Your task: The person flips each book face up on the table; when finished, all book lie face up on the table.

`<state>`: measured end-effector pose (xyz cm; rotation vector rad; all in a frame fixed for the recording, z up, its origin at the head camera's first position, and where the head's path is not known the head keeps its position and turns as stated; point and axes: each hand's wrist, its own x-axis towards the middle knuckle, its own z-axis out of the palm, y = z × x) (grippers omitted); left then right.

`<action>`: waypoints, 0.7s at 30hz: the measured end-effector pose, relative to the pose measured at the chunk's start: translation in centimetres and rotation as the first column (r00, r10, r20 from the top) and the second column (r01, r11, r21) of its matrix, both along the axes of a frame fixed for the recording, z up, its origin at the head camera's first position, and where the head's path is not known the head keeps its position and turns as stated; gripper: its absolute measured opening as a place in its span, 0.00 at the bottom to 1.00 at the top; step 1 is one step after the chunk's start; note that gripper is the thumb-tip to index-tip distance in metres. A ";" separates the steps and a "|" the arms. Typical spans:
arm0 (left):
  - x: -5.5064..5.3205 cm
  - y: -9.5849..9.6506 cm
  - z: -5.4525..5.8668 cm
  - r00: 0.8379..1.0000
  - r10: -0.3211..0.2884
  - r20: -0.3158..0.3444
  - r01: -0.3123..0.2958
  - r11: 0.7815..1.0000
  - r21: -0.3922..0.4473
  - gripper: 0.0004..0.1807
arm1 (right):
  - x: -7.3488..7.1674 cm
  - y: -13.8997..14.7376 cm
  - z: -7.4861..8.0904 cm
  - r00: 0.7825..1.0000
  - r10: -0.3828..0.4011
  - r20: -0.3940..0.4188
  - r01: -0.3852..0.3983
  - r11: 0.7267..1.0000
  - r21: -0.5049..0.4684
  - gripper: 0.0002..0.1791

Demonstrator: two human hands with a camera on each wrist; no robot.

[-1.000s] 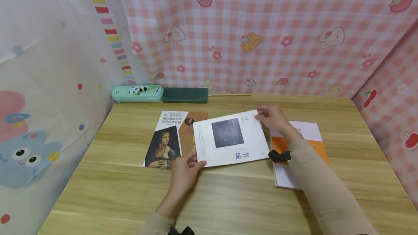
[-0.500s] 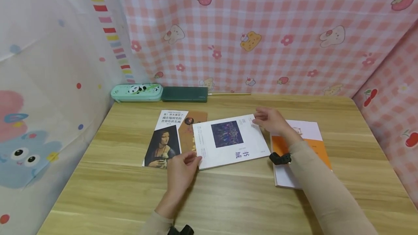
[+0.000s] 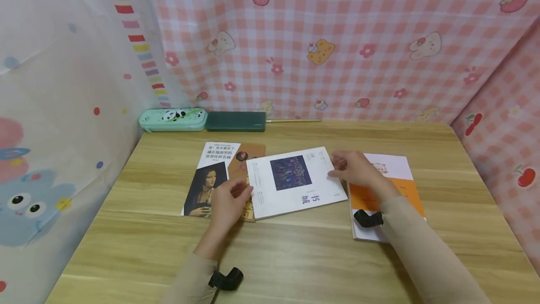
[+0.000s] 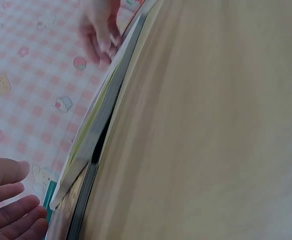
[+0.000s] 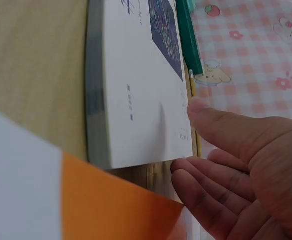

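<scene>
A white book (image 3: 291, 182) with a dark square picture lies turned sideways mid-table, its left end over the brown part of a painting book (image 3: 206, 186). My left hand (image 3: 229, 201) hovers over the painting book by the white book's left end, its thumb and fingers apart. In the left wrist view, the fingers (image 4: 21, 215) are spread with nothing between them. At the other end, my right hand (image 3: 356, 170) is beside the white book's right edge, its loosely bent fingers around no object. Under the right forearm lies an orange-and-white book (image 3: 407, 191), partly hidden.
Along the back edge of the wooden table (image 3: 295, 262) sit a mint panda pencil case (image 3: 173, 120), a dark green box (image 3: 236, 121) and a thin brush-like stick (image 3: 295, 120). Patterned cloth (image 3: 270, 60) hangs behind and at both sides.
The white book has come down from both hands' grip to lie partly on the painting book. Both hands have let go; the left has drawn back to the left, the right slightly nearer.
</scene>
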<state>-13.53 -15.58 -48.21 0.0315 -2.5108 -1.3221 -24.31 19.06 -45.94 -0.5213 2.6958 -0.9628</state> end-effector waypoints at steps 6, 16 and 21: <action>-1.8 -0.6 -0.1 1.000 -0.026 0.010 0.026 1.000 -0.016 0.15 | 1.3 0.2 0.4 0.999 0.042 -0.013 -0.042 0.998 0.053 0.22; -3.9 -0.8 0.2 0.993 -0.103 0.060 0.107 0.991 -0.083 0.22 | 3.2 0.9 0.6 0.998 0.053 0.020 -0.054 0.994 0.100 0.22; -4.8 -1.0 0.3 0.985 -0.153 0.083 0.162 0.981 -0.104 0.26 | 3.7 1.2 0.2 0.997 0.081 0.020 -0.082 0.993 0.085 0.34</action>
